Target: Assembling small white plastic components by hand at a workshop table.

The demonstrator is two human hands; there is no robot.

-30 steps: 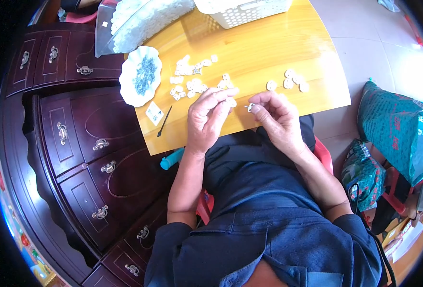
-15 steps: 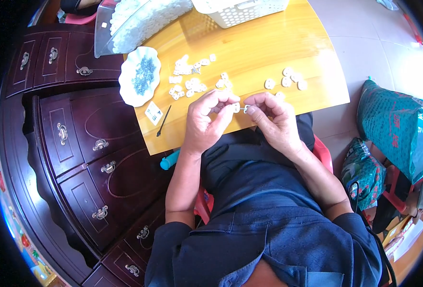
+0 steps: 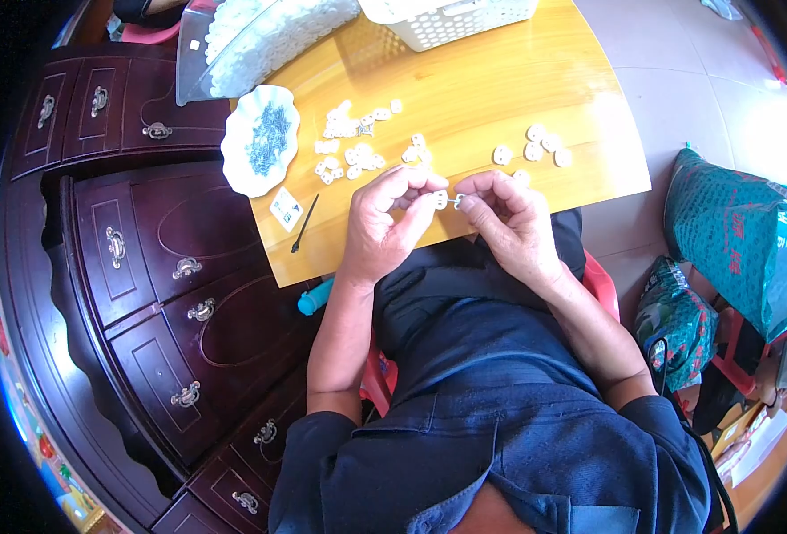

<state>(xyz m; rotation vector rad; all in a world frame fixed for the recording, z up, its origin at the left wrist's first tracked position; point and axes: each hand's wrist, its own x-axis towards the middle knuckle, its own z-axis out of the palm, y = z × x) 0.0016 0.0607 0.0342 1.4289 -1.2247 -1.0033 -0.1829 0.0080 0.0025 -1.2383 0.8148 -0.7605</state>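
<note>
My left hand (image 3: 391,212) pinches a small white plastic piece (image 3: 441,199) between thumb and fingers, above the table's near edge. Close beside it, my right hand (image 3: 509,218) grips another small white piece (image 3: 458,202), mostly hidden by the fingertips. A thin link, perhaps a metal pin, spans the narrow gap between the two pieces. Just beyond my hands lie a few white pieces (image 3: 417,149) in a loose cluster. More round white pieces (image 3: 550,142) sit to the right, and several small groups (image 3: 362,160) are on the left.
A white scalloped dish (image 3: 236,160) of small metal pins stands at the table's left edge. Behind it is a clear bin (image 3: 196,80) full of white pieces. A white perforated basket (image 3: 447,31) is at the back. A thin black tool (image 3: 305,222) lies by a small card (image 3: 286,210).
Both hands stay in nearly the same place. The two white pieces remain pinched close together, with only a slight shift at the fingertips.
</note>
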